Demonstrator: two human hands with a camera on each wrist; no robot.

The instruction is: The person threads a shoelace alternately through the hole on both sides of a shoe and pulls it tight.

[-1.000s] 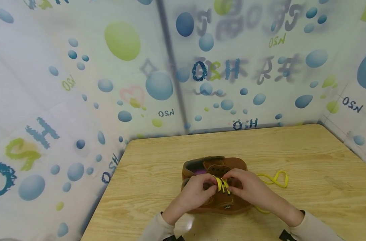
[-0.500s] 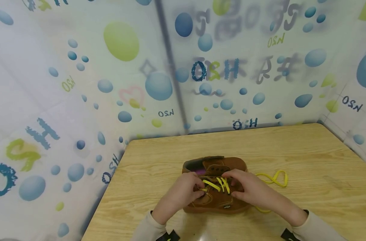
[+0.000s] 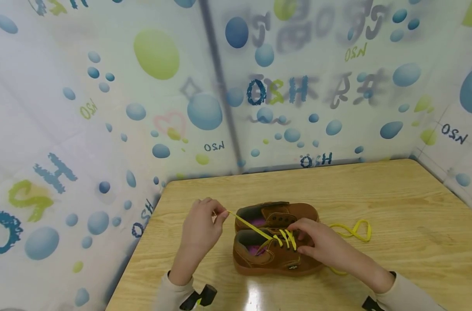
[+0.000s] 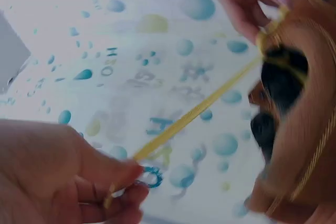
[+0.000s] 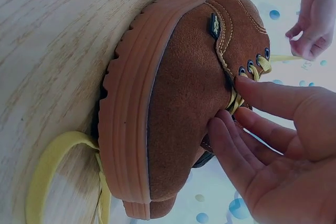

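Observation:
In the head view two brown shoes with pale stitching lie side by side on the table. A yellow shoelace (image 3: 255,225) runs taut from the nearer shoe (image 3: 274,261) up and left to my left hand (image 3: 202,226). My left hand pinches its end between thumb and fingers, raised beside the heels. My right hand (image 3: 321,242) grips the front of the nearer shoe, thumb and fingertips on either side of the lower lacing (image 5: 253,71). Beyond it stands the farther shoe (image 3: 303,211), whose eyelets show no lace. Both shoes have purple insides.
The wooden table (image 3: 204,194) meets a white curtain (image 3: 166,121) printed with blue and green drops on its far side. To the right of the shoes lies a loose yellow lace (image 3: 362,231) in a loop.
My left hand has left the lacing and moved left and up, drawing the shoelace out straight. My right hand stays at the front of the shoe, nearly still.

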